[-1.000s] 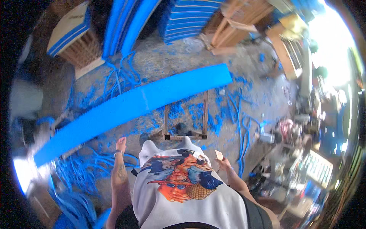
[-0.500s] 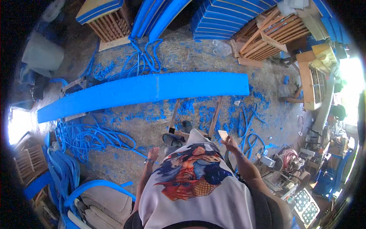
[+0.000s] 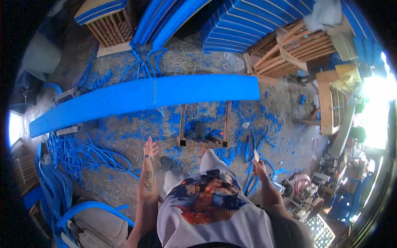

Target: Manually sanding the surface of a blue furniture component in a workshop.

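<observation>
A long blue foam plank [image 3: 144, 97] lies across two low wooden frames [image 3: 203, 126] in front of me. My left hand [image 3: 149, 147] is raised with fingers spread, holding nothing, just short of the plank's near edge. My right hand [image 3: 259, 167] is closed around a small pale blade-like tool [image 3: 256, 156] that points upward, off to the right of the wooden frame. My printed shirt fills the lower middle of the view.
Blue foam scraps and strips [image 3: 82, 153] litter the dirt floor. Stacked blue slabs [image 3: 256, 20] and wooden slatted crates [image 3: 297, 49] stand at the back. Curved blue pieces and cushions [image 3: 82, 211] lie at lower left; tools and clutter [image 3: 306, 194] at lower right.
The view has swung so the plank sits more centred and closer. My left hand has lifted and spread toward the plank. My right hand still holds the small tool.
</observation>
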A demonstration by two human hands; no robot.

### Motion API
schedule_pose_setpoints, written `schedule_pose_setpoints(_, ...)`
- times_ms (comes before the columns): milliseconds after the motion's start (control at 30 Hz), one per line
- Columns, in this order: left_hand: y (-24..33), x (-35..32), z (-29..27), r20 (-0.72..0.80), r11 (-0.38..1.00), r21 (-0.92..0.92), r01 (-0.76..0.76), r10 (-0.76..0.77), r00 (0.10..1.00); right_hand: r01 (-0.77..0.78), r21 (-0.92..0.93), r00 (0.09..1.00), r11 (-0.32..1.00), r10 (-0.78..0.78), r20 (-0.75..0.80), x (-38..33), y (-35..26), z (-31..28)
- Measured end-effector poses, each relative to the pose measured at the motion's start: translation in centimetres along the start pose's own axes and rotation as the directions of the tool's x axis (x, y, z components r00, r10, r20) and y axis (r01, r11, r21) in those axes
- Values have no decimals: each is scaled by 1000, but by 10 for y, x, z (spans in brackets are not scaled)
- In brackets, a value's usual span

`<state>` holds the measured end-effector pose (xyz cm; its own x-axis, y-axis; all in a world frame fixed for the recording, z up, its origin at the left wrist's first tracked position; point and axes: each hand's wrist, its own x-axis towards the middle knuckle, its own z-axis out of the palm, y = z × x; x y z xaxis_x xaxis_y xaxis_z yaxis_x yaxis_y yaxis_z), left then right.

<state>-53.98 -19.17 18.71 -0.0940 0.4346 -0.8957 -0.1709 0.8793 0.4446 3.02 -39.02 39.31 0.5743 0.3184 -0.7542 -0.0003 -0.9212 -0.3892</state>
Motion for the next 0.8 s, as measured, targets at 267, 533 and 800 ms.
schedule_pose_setpoints(267,54,72,156,-32,954,-301,16,-27,999,284,27,937,958,-283,206,177,-95,3)
schedule_pose_setpoints(533,121,205,281,-245,742,-653,-152,-17,969,8,-304,981,952,52,187,168,35,-19)
schedule_pose_setpoints(800,101,228,280,-228,715,-641,-278,168,959,-252,-300,965,920,261,-11,168,111,-47)
